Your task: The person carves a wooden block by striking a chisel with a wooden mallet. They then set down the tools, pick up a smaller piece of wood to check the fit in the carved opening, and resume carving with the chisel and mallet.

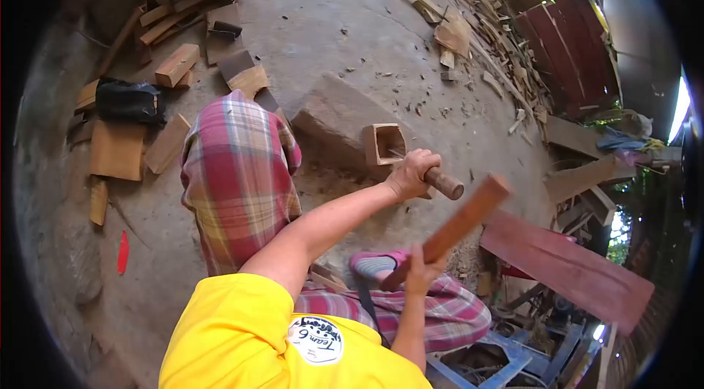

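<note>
The left hand (pixel 411 173) is wrapped tight around the wooden handle of a chisel (pixel 443 183), fingers curled fully shut, with the round butt of the handle sticking out past the fist. The blade end runs from the fist toward the open mouth of a small hollow wooden box (pixel 383 143), which sits just beside the hand on a block of stone or wood on the ground; the tip itself is hidden by the hand and cannot be made out.

The right hand (pixel 422 268) is shut around the lower end of a reddish wooden stick (pixel 462 224), thumb side up. The stick slants up and away from the hand, its free end hanging close to the chisel handle's butt without touching it.

Nearer the camera than the wooden box, the person's knee is covered in red plaid cloth (pixel 235 176), and a foot in a pink slipper (pixel 378 264) shows just below the right hand. Beyond the box, the concrete floor (pixel 323 30) is littered with chips. Off to the far side of the plaid knee lie cut wood blocks (pixel 176 65) and a black bag (pixel 128 101). A long red plank (pixel 568 268) lies on the other side of the box, past the stick.
</note>
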`<state>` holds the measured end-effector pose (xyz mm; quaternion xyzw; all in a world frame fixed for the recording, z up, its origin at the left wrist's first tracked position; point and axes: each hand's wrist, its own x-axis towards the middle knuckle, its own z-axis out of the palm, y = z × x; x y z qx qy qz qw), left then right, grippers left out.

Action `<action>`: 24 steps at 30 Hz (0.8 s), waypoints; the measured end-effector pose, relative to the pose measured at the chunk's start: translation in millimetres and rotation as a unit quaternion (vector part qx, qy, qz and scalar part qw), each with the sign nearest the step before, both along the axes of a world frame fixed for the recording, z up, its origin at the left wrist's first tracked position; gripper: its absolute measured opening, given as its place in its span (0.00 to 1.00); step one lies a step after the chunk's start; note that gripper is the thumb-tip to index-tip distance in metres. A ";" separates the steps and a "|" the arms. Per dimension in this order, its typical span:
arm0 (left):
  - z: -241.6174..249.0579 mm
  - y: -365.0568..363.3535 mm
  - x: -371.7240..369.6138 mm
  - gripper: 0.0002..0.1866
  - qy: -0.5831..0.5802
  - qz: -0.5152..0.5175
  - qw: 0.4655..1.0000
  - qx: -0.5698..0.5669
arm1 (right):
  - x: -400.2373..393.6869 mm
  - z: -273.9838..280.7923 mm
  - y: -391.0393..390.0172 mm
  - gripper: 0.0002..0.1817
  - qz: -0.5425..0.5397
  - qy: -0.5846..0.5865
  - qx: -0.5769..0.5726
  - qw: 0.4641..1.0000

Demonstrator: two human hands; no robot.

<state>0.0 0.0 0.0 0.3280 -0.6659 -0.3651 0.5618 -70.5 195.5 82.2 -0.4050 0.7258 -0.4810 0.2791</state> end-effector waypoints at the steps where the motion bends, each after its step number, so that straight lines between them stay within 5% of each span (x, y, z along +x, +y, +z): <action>1: -1.7 0.7 -1.8 0.19 -0.016 0.001 1.000 0.006 | 12.4 2.7 -2.5 0.27 0.012 0.027 0.057 0.998; 2: -4.4 -1.6 -1.9 0.20 -0.035 0.005 0.999 0.012 | 15.9 1.9 0.6 0.23 -0.029 -0.079 0.064 0.994; 5: 0.8 -3.7 -5.8 0.21 -0.030 -0.002 1.000 0.006 | 10.7 24.9 -1.5 0.21 -0.040 -0.115 0.012 0.993; 10: 6.2 -7.6 -1.0 0.20 -0.041 -0.064 0.997 -0.005 | -2.3 39.1 -1.3 0.22 0.035 -0.062 -0.170 0.983; 14: 6.4 -19.2 7.1 0.17 -0.056 -0.170 0.983 0.044 | 12.1 11.3 2.6 0.26 -0.050 -0.079 0.043 0.995; 19: 5.2 -8.3 17.9 0.15 0.010 -0.032 0.999 -0.022 | 13.0 27.9 6.5 0.25 -0.047 -0.112 0.055 0.991; 24: 7.4 -6.8 18.9 0.14 0.012 0.031 0.997 -0.074 | 20.1 64.5 -4.2 0.21 -0.022 -0.077 -0.117 0.990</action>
